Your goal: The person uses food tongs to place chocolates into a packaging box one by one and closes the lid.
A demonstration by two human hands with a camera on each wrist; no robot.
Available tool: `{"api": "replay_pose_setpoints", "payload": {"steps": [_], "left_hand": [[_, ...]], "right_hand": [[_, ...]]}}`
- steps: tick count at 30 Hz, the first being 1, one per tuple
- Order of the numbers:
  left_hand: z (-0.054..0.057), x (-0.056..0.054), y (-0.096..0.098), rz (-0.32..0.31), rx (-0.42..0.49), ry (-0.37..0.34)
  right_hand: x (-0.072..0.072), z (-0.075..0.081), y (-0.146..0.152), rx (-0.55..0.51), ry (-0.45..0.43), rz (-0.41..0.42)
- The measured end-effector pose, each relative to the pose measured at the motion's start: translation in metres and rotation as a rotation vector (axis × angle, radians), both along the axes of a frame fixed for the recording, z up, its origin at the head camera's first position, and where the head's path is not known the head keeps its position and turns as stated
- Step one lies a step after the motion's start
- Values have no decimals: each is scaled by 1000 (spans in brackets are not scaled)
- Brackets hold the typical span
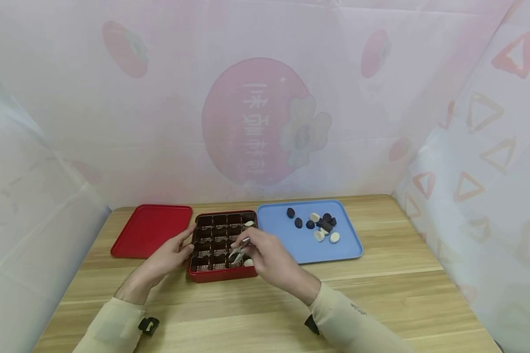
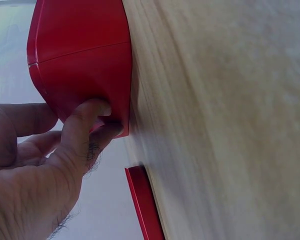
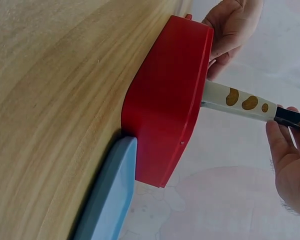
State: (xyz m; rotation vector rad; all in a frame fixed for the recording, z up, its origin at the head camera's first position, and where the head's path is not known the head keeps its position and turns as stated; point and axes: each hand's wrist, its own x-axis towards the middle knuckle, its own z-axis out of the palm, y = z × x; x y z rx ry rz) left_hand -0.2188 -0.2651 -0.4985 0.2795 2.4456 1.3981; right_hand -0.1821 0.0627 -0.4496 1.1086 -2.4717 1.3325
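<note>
A red box (image 1: 223, 276) with a dark brown divided insert stands on the table. Against its left side my left hand (image 1: 170, 255) rests, fingers and thumb touching the wall and rim. Over the front right compartments, my right hand (image 1: 267, 255) holds spotted cream tongs (image 3: 240, 100) by their dark end, tips down in the insert. Whether the tips grip anything is hard to tell. White chocolates sit in the right column, one at the back (image 1: 249, 223) and one at the front (image 1: 248, 263), partly behind my right hand.
Right of the box lies a blue tray (image 1: 287, 245) bearing several dark and white chocolates (image 1: 324, 225); its edge is close to the box. A flat red lid (image 1: 154, 230) lies to the left. A printed curtain (image 1: 168, 122) hangs behind the wooden table (image 1: 229, 314).
</note>
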Motion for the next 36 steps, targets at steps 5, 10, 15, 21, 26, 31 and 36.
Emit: {"api": "replay_pose_setpoints", "payload": {"steps": [5, 10, 15, 21, 26, 31, 36], "left_hand": [[0, 0, 0, 2, -5, -3], [1, 0, 0, 0, -13, -4], [2, 0, 0, 2, -8, -5], [1, 1, 0, 3, 3, -5], [1, 0, 0, 2, 5, -7], [1, 0, -1, 2, 2, -11], [0, -1, -1, 2, -6, -10]], "right_hand": [[0, 0, 2, -5, -57, 2], [-3, 4, 10, -13, -52, -27], [-7, 11, 22, -20, -36, -108], [-17, 15, 38, -61, 31, -192], [-28, 15, 52, -82, 88, -262], [-36, 16, 67, -100, 94, -314], [-43, 15, 80, -111, 75, -353]]}}
